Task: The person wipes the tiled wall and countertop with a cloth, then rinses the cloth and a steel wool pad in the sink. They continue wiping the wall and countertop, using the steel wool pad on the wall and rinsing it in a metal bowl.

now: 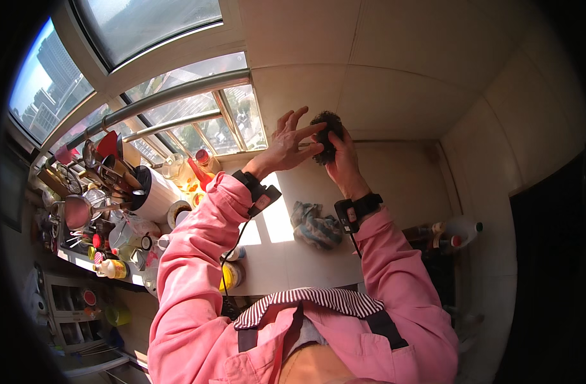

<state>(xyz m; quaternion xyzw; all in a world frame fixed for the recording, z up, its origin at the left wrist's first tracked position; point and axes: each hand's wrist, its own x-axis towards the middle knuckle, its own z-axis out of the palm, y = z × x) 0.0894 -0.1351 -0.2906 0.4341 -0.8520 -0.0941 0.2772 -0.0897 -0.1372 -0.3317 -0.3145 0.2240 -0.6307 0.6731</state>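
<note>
A dark, curly scouring pad (327,137) is held up in front of the tiled wall. My right hand (343,161) grips it from the right and below, with the thumb across its face. My left hand (291,144) reaches to it from the left; its index finger and thumb touch or nearly touch the pad, while the other fingers are spread. Below the hands, a crumpled striped cloth (315,225) lies on the white counter (298,269). Black devices with straps sit on both wrists.
At the left, a white utensil holder (154,192) stands among jars, bottles and a strainer (78,212). A yellow container (231,277) is near the counter's front edge. Metal bars (178,103) cross the window. Bottles (458,230) stand at the right.
</note>
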